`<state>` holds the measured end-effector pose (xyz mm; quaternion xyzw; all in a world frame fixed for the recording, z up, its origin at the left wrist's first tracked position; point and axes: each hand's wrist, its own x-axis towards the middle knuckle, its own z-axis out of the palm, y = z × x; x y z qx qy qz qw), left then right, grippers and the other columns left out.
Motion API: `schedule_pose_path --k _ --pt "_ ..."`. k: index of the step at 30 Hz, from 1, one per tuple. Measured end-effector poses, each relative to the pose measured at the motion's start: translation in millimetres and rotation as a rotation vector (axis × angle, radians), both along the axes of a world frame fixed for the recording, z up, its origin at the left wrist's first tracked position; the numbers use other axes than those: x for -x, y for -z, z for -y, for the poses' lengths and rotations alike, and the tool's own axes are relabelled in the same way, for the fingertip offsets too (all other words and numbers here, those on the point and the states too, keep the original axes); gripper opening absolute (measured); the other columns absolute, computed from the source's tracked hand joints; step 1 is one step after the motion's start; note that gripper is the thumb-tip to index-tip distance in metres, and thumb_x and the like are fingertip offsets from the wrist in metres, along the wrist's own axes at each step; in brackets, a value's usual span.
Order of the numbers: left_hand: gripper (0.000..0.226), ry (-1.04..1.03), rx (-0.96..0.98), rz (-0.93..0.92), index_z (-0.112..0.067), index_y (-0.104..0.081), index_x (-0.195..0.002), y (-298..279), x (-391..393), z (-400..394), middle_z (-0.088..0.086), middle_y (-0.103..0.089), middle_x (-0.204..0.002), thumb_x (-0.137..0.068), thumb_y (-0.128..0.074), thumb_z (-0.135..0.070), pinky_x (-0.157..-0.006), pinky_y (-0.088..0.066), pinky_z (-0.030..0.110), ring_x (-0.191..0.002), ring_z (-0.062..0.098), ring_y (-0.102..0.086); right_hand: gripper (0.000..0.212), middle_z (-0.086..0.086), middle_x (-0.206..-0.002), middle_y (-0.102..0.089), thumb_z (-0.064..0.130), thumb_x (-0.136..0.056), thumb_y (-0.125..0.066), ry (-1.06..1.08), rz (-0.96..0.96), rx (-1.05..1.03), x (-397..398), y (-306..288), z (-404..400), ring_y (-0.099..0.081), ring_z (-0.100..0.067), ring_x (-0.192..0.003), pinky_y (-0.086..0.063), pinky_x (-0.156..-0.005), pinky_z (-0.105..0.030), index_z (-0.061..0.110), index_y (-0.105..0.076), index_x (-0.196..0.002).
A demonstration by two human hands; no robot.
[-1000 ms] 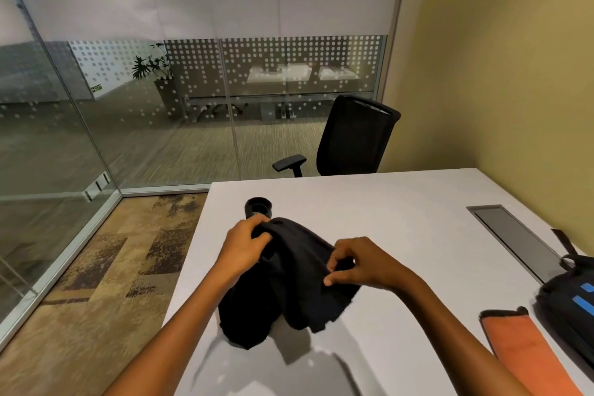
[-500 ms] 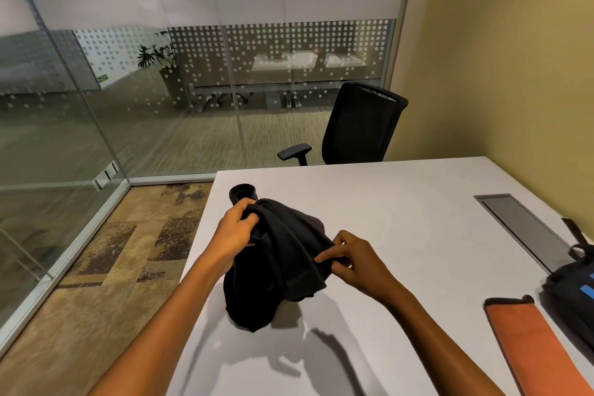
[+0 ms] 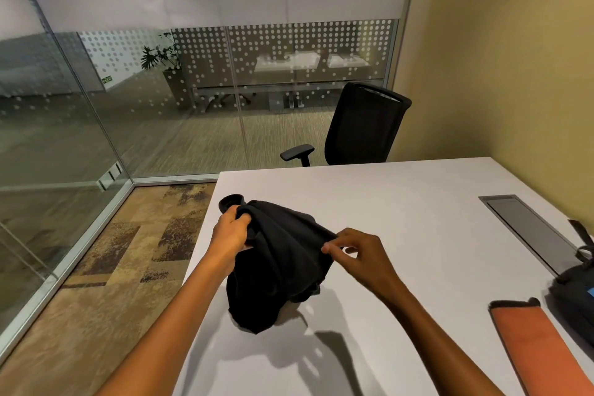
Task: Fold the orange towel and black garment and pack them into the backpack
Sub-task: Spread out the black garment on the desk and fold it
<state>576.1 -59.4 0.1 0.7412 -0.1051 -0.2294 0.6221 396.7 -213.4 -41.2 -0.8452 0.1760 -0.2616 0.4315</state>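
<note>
gripping one bunched end of the black garment (image 3: 283,264), the left hand (image 3: 232,235) holds it above the white table (image 3: 401,219) near the left edge. the right hand (image 3: 361,255) pinches the opposite end between thumb and fingertips. the cloth hangs between both hands, its lowest fold just above or touching the tabletop. the folded orange towel (image 3: 533,347) lies at the right edge beside the dark backpack (image 3: 575,296). a black round object (image 3: 230,201) sits behind the left hand.

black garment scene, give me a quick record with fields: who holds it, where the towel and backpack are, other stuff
garment: black garment bunched, lifted above the white table
left hand: left hand grips its far end
right hand: right hand pinches an edge
towel: orange towel folded, flat, near right
backpack: backpack at right edge, beside towel
other: small black round object behind garment
</note>
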Motion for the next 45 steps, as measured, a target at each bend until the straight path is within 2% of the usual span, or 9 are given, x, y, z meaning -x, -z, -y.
schedule_pose_path --k 6,12,16,30,33,38,41,43,45 --pt "0.026 -0.014 0.024 -0.058 -0.016 -0.054 -0.121 1 1 4 0.012 -0.059 -0.118 -0.099 -0.040 -0.014 -0.077 -0.054 0.040 -0.104 0.029 -0.059 0.064 0.010 -0.106 -0.051 0.070 -0.070 -0.062 -0.137 -0.369 0.303 -8 8 -17 -0.053 -0.009 -0.094 -0.039 -0.073 -0.024 0.027 -0.065 -0.118" --pt "0.023 -0.001 0.002 -0.048 -0.017 -0.054 -0.118 1 -1 1 0.010 -0.059 -0.117 -0.099 -0.041 -0.016 -0.078 -0.054 0.038 -0.104 0.027 -0.058 0.017 0.015 -0.081 -0.057 0.035 -0.072 -0.076 -0.004 -0.078 0.123 -17 21 -30 -0.058 -0.008 -0.075 -0.051 -0.070 -0.031 0.022 -0.068 -0.080" --pt "0.018 -0.029 0.018 -0.071 -0.015 -0.056 -0.110 2 -4 -8 0.010 -0.062 -0.106 -0.098 -0.043 -0.013 -0.066 -0.054 0.032 -0.092 0.022 -0.061 0.019 0.012 -0.075 -0.070 0.013 -0.073 -0.080 0.094 0.119 -0.075 -12 4 -19 -0.066 -0.005 -0.074 -0.054 -0.070 -0.024 0.030 -0.070 -0.073" --pt "0.034 0.248 -0.419 0.148 -0.012 -0.063 -0.112 29 4 -6 0.010 -0.061 -0.111 -0.082 -0.071 -0.026 -0.071 -0.057 0.032 -0.096 0.026 -0.062 0.024 0.016 -0.109 -0.062 0.008 -0.094 -0.055 -0.019 0.287 0.026 -27 -79 13 -0.058 -0.001 -0.104 -0.045 -0.090 -0.012 0.019 -0.061 -0.114" --pt "0.008 0.154 -0.406 0.184 -0.014 -0.071 -0.085 31 3 -7 0.012 -0.067 -0.101 -0.081 -0.073 -0.020 -0.078 -0.058 0.039 -0.086 0.027 -0.066 0.025 0.014 -0.108 -0.062 0.009 -0.093 -0.058 -0.018 0.266 0.089 -31 -90 17 -0.058 0.003 -0.104 -0.044 -0.088 -0.008 0.016 -0.059 -0.116" --pt "0.025 0.022 -0.559 0.304 -0.026 -0.064 -0.055 35 -5 -25 0.010 -0.070 -0.086 -0.078 -0.075 -0.024 -0.081 -0.056 0.044 -0.084 0.032 -0.065 0.011 0.007 -0.094 -0.065 0.009 -0.090 -0.062 0.116 0.320 0.113 -25 -100 37 -0.060 0.006 -0.090 -0.043 -0.078 -0.006 0.010 -0.064 -0.101" --pt "0.012 0.112 -0.746 0.356 -0.023 -0.069 -0.073 26 -4 -29 0.008 -0.068 -0.102 -0.079 -0.073 -0.033 -0.080 -0.053 0.035 -0.091 0.029 -0.064 0.009 0.009 -0.089 -0.065 0.008 -0.086 -0.066 0.061 0.256 0.110 -25 -103 40 -0.060 0.006 -0.085 -0.044 -0.075 -0.006 0.009 -0.066 -0.095" --pt "0.033 0.213 -0.824 0.436 -0.020 -0.067 -0.099 16 2 -24 0.007 -0.056 -0.120 -0.075 -0.075 -0.041 -0.081 -0.048 0.033 -0.099 0.027 -0.061 0.010 0.007 -0.089 -0.067 0.008 -0.083 -0.069 -0.012 0.210 0.124 -28 -104 36 -0.063 0.000 -0.087 -0.049 -0.076 -0.013 0.012 -0.070 -0.092" --pt "0.066 0.297 -0.621 0.493 -0.022 -0.055 -0.124 1 14 -13 0.000 -0.044 -0.131 -0.067 -0.080 -0.043 -0.087 -0.049 0.033 -0.102 0.024 -0.060 0.012 0.007 -0.088 -0.067 0.009 -0.080 -0.073 -0.086 0.175 0.156 -33 -102 29 -0.061 -0.004 -0.086 -0.051 -0.076 -0.020 0.017 -0.073 -0.089"
